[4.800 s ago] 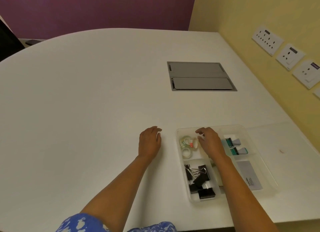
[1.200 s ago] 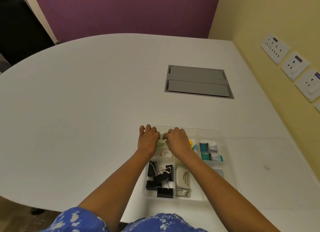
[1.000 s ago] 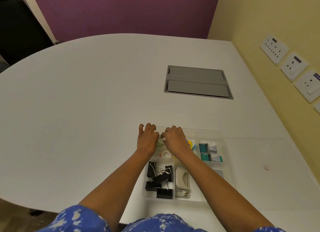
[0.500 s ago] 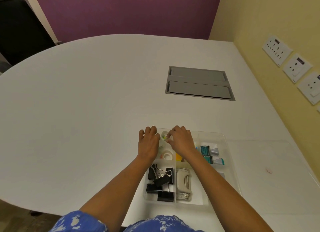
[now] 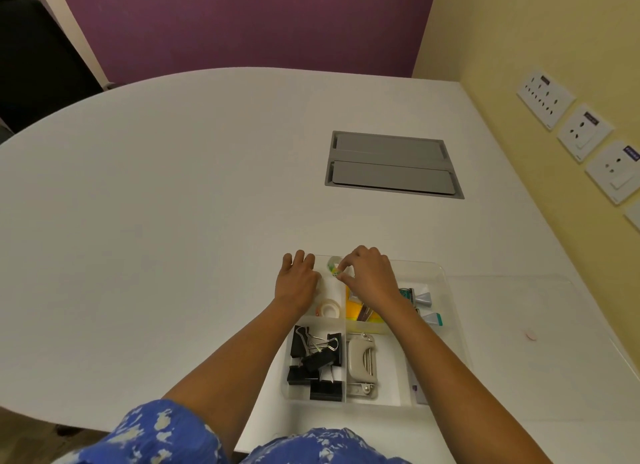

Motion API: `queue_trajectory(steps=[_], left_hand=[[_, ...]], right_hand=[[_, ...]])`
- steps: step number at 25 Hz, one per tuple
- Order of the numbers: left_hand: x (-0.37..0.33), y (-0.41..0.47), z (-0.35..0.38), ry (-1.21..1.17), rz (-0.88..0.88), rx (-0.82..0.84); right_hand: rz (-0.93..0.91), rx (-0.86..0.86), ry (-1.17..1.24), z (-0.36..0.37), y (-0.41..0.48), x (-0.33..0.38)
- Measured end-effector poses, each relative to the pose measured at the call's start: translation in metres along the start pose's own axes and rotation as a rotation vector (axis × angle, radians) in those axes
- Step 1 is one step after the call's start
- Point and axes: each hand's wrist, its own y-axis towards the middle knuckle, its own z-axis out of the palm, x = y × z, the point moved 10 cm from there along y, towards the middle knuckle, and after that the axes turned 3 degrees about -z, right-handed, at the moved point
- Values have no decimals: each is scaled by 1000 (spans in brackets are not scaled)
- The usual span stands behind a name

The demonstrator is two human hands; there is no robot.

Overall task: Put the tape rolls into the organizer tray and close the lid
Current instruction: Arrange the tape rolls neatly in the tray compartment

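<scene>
Fingertips of the right hand (image 5: 372, 278) pinch a small patterned tape roll (image 5: 334, 266) over the far left compartment of the clear tray (image 5: 446, 283). Beside it, the left hand (image 5: 298, 283) lies flat with fingers spread on the tray's far left corner, holding nothing. A second, plain tape roll (image 5: 328, 308) lies in the same compartment, just below the hands. Black binder clips (image 5: 315, 363) fill the near left section; a beige stapler (image 5: 361, 363) sits next to them. The right forearm crosses the tray's middle, hiding part of its contents. The clear lid (image 5: 540, 325) lies open on the white table (image 5: 173, 221), right of the tray.
</scene>
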Motion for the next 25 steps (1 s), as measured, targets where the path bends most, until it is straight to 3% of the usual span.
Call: queue_trajectory(steps=[7, 25], left_hand=[[8, -6, 0, -118, -40, -37], [7, -7, 4, -139, -64, -40]], right_hand=[[-172, 74, -320, 36, -3, 33], [-144, 62, -306, 52, -4, 34]])
